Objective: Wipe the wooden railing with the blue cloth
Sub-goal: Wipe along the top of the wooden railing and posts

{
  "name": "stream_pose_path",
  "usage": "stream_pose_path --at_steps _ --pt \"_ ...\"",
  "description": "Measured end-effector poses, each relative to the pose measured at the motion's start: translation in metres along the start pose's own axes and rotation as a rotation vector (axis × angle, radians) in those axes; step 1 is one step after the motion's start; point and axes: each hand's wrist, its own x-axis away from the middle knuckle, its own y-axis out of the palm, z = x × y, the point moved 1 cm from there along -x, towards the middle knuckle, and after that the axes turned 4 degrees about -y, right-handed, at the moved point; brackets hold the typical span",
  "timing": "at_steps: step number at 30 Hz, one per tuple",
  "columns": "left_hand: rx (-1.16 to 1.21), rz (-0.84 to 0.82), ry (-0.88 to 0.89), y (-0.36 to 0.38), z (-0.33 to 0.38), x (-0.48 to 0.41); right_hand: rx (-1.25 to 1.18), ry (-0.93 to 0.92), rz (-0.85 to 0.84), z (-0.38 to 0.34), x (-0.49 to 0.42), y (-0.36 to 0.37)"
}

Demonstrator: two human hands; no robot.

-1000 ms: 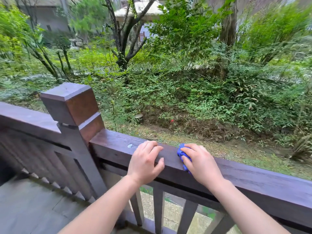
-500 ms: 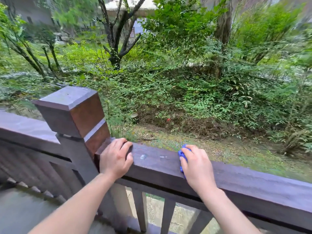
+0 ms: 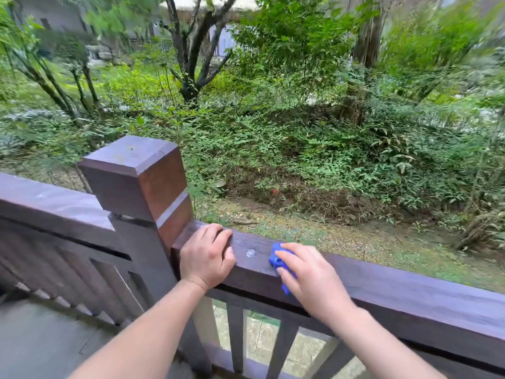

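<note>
A dark brown wooden railing point(image 3: 410, 291) runs from the corner post down to the right. My right hand point(image 3: 308, 274) presses a crumpled blue cloth point(image 3: 277, 259) onto the rail's top; most of the cloth is hidden under the palm, with a bit showing at the fingertips and at the rail's near edge. My left hand point(image 3: 207, 255) rests on the rail top right beside the post, fingers curled over the near edge and holding nothing else. A small pale spot point(image 3: 250, 253) sits on the rail between the two hands.
A square corner post point(image 3: 136, 176) with a bevelled cap stands left of the hands. A second rail section point(image 3: 49, 206) runs off to the left. Balusters point(image 3: 235, 332) hang below, grey deck boards point(image 3: 41, 346) at lower left. Shrubs and trees lie beyond the railing.
Both hands have slid left along the rail toward the post. The left hand now sits against the post, and the right hand with the cloth has followed it.
</note>
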Motion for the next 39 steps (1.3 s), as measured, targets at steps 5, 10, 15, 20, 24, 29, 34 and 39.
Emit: stream_pose_path --at_steps 5,10,15,20,24,29,34,39 --pt "0.012 0.017 0.010 -0.002 0.000 0.000 0.018 0.217 0.017 -0.008 -0.035 0.005" --pt "0.025 0.022 0.013 -0.002 0.001 -0.001 -0.033 0.010 -0.012 -0.017 -0.024 0.011" --pt "0.040 0.019 0.009 0.000 0.000 0.000 -0.016 0.196 0.011 -0.022 -0.056 0.016" --pt "0.042 0.038 0.017 0.004 -0.003 -0.001 -0.041 -0.012 -0.067 -0.023 -0.038 0.017" --pt "0.036 0.048 0.016 0.003 -0.002 -0.002 -0.073 0.208 -0.011 -0.020 -0.065 0.017" --pt "0.043 0.064 0.027 0.003 -0.003 -0.002 -0.098 0.004 -0.025 -0.030 -0.035 0.021" --pt "0.042 0.063 0.020 0.002 -0.001 -0.003 -0.066 0.202 0.017 -0.023 -0.068 0.023" --pt "0.027 0.058 0.039 0.001 -0.001 -0.003 -0.054 -0.083 -0.023 -0.041 -0.053 0.033"
